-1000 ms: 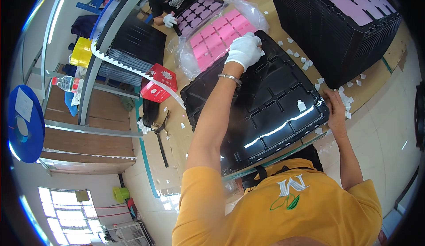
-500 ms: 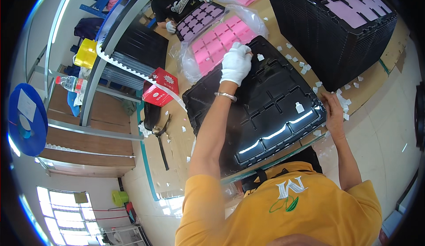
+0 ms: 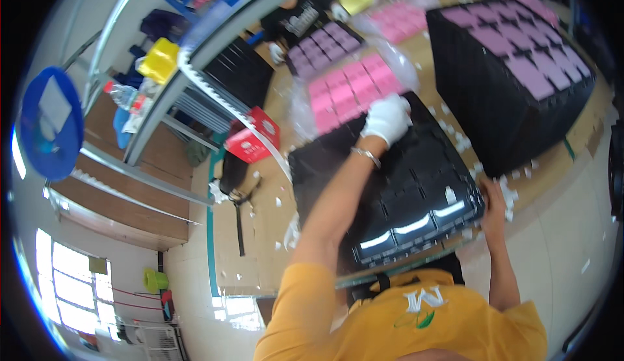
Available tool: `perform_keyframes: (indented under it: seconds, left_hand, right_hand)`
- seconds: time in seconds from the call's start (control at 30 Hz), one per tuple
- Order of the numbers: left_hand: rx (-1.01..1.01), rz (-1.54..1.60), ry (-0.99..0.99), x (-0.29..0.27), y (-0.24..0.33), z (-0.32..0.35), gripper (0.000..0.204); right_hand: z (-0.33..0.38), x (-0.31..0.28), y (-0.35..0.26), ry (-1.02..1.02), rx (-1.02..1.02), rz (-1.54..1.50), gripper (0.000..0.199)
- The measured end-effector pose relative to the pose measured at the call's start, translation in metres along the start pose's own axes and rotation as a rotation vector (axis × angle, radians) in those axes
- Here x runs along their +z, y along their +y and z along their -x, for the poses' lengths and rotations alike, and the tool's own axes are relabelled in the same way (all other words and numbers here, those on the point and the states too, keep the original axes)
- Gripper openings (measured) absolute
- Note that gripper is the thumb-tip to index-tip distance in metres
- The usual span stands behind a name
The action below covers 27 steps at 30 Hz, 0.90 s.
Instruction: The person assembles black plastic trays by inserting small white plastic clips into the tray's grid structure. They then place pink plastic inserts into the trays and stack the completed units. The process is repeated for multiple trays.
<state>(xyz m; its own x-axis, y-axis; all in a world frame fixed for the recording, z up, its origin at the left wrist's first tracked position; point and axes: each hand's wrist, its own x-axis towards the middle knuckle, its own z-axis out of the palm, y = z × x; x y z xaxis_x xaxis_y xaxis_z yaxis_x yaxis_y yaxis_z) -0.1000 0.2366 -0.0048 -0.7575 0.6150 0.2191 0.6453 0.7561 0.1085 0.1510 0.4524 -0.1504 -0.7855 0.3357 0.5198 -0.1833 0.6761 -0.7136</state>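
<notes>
A shiny black plastic tray [image 3: 416,189] with raised ribs lies on the cardboard-covered table in front of me. My left hand [image 3: 388,120], in a white glove, is closed over its far part; what the fingers pinch, if anything, is hidden. Bare, my right hand [image 3: 494,198] grips the tray's right edge near the front corner. A small white tag [image 3: 450,195] sits on the tray towards that corner. Beyond the tray lie pink divided sheets [image 3: 354,91] in clear plastic wrap.
A tall stack of black trays [image 3: 481,111], topped with pink pieces, stands at the right. Several white scraps [image 3: 461,141] litter the table [image 3: 260,257]. On the left are a red box [image 3: 263,133], a white notched strip and a metal frame. Across the table, a co-worker handles another tray [image 3: 324,49].
The whole view has shifted, and things sit lower in it. My left hand has moved slightly over the tray's far part, and the white tag near its fingers no longer shows. My right hand keeps its place.
</notes>
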Motion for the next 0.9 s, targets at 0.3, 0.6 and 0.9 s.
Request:
perform_keyframes:
  seconds: [0.3, 0.6, 0.9]
  left_hand:
    - [-0.018, -0.03, 0.104, 0.005, 0.0, 0.011, 0.008]
    - [0.108, 0.131, 0.309, 0.01, -0.008, 0.034, 0.009]
    - [0.037, -0.004, 0.122, 0.013, -0.014, 0.008, 0.012]
  right_hand:
    - [-0.005, -0.004, -0.015, -0.042, 0.003, -0.031, 0.035]
    - [-0.005, -0.004, -0.023, -0.029, -0.016, -0.02, 0.039]
    - [0.001, -0.004, -0.014, -0.006, -0.061, 0.017, 0.032]
